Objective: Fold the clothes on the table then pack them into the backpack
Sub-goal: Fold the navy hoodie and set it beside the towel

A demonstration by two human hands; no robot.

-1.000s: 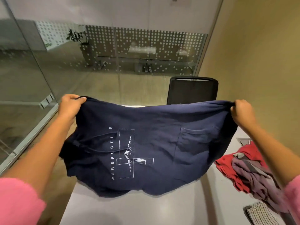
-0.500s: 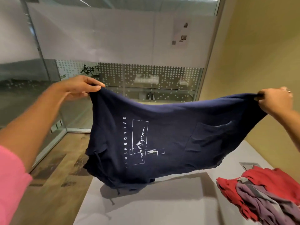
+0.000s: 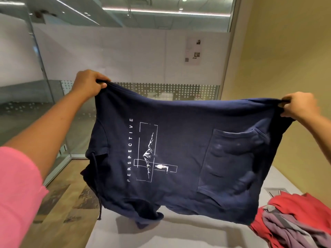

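Navy hoodie [image 3: 179, 158] hangs spread sideways above the bench [image 3: 179, 235], its lower hem clear of the near-right clothes pile [image 3: 295, 221]. Left hand [image 3: 87, 85] and right hand [image 3: 299, 106] fingers are clenched on its upper edge corners.

Navy hoodie [image 3: 188, 154]: screens the tabletop [image 3: 179, 235] centre behind it. Fingertips of both hands: tucked into the hoodie's upper edge, unseen. Red and purple clothes pile [image 3: 293, 222], right of hoodie: cut by the frame edge. Wall poster above hoodie: illegible.
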